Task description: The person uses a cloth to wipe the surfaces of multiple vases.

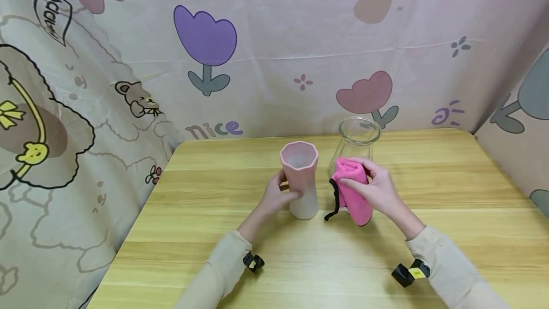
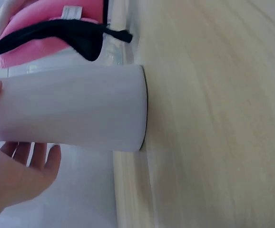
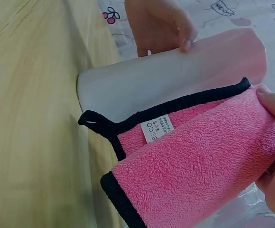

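Observation:
A tall vase (image 1: 303, 182), pink at its faceted rim and fading to white below, stands upright on the table. My left hand (image 1: 275, 195) grips it from the left side, thumb in front and fingers behind. Close by on the right, my right hand (image 1: 381, 189) pinches a folded pink towel (image 3: 199, 156) with black edging, a hanging loop and a white label (image 3: 157, 127). The towel hangs just beside the vase, apart from it in the head view. Behind the towel stands a clear glass vase (image 1: 358, 144), its lower part mostly hidden.
The wooden table (image 1: 206, 190) runs back to a wall cloth (image 1: 274, 23) printed with flowers. More printed cloth (image 1: 128, 51) hangs along the left side. A small black camera is strapped to each wrist.

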`<state>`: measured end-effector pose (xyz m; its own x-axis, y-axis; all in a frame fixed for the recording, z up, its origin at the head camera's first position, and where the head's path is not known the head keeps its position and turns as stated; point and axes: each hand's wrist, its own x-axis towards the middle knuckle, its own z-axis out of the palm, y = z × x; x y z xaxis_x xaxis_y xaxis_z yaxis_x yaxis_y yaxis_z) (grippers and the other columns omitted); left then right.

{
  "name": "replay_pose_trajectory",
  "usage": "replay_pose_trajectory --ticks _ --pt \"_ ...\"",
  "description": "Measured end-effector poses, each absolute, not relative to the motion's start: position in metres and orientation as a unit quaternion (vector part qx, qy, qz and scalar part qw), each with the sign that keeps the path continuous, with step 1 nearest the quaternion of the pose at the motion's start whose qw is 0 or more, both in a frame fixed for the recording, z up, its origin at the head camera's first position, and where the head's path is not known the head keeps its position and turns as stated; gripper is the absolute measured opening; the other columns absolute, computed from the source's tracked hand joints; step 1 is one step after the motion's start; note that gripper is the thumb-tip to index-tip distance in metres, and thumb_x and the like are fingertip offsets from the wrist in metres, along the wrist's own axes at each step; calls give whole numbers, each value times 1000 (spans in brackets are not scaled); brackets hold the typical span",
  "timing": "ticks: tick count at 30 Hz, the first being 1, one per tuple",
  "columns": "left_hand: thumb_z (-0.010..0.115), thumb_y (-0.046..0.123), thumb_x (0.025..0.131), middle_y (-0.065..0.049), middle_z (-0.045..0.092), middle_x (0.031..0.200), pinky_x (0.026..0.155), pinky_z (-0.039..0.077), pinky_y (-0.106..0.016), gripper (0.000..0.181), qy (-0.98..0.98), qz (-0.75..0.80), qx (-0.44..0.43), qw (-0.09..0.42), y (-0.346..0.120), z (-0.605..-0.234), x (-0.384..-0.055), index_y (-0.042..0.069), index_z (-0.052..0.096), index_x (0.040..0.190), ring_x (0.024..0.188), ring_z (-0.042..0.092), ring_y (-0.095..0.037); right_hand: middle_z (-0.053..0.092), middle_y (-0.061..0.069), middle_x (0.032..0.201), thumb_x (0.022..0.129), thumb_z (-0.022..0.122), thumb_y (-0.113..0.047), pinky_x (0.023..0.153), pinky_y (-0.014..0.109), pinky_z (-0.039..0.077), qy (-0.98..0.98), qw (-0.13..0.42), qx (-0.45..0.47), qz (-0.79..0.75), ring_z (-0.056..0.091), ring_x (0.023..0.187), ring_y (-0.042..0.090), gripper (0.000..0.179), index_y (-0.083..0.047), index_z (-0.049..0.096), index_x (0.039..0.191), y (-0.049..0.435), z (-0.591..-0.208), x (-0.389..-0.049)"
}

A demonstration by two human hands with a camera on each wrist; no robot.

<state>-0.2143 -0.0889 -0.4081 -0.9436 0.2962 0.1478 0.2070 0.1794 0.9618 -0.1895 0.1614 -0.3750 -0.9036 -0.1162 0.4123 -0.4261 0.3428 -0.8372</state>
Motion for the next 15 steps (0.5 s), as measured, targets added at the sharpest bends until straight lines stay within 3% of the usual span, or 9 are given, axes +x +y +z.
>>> replay_pose_trajectory --ticks 8,15 --pt "60 -7 73 -26 49 119 96 41 -45 57 737 649 175 72 -92 -398 -212 -9 41 126 110 46 -34 62 12 111 75 74 -10 74 16 51 -803 116 179 557 56 94 0 45 -6 58 116 154 -377 -190" --pt "63 -7 74 -27 50 116 93 42 -48 54 738 650 174 54 -94 -385 -200 -12 43 123 107 47 -36 62 9 111 74 75 -12 76 18 50 -799 140 191 553 56 95 4 46 -9 59 117 140 -349 -197"
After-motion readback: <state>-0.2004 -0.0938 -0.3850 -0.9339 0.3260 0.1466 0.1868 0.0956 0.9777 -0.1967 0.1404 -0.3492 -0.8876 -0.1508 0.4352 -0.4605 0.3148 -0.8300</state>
